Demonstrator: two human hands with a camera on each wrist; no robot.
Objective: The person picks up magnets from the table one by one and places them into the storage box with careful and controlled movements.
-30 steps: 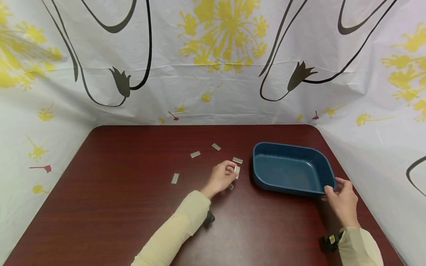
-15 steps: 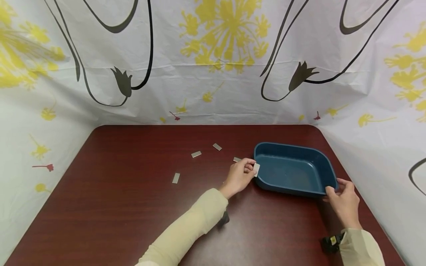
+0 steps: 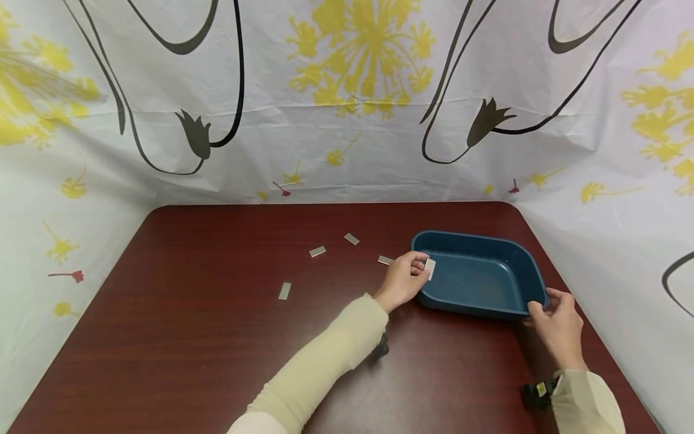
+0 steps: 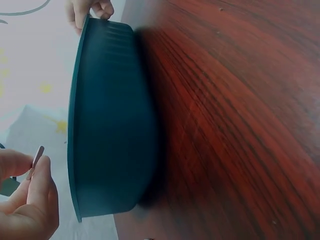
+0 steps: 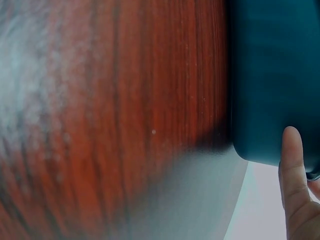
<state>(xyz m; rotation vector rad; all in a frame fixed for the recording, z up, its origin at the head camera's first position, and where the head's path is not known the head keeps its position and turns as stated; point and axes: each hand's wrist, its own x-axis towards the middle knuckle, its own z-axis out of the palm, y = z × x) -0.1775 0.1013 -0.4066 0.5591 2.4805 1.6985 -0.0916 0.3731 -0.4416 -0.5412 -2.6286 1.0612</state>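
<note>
Between thumb and fingers, my left hand (image 3: 403, 277) pinches a small flat rectangular plate (image 3: 430, 269), pale and thin. It is held over the left rim of a dark blue plastic tub (image 3: 477, 313). Seen edge-on in the left wrist view, the plate (image 4: 37, 157) is a slim strip above the tub's rim level. My right hand (image 3: 558, 328) grips the near right corner of the tub, its thumb at the rim. In the right wrist view one finger (image 5: 294, 160) lies along the tub's outer wall (image 5: 265, 90).
Several similar plates lie spread on the reddish-brown table (image 3: 190, 337): one at the left (image 3: 284, 291), two farther back, and another (image 3: 385, 260) partly behind my left hand. A patterned white sheet (image 3: 325, 144) surrounds the table's back and sides.
My left hand has carried the plate rightward from the table to over the tub's left rim. A plate seen near that hand earlier is now hidden. The right hand stays at the tub's corner.
</note>
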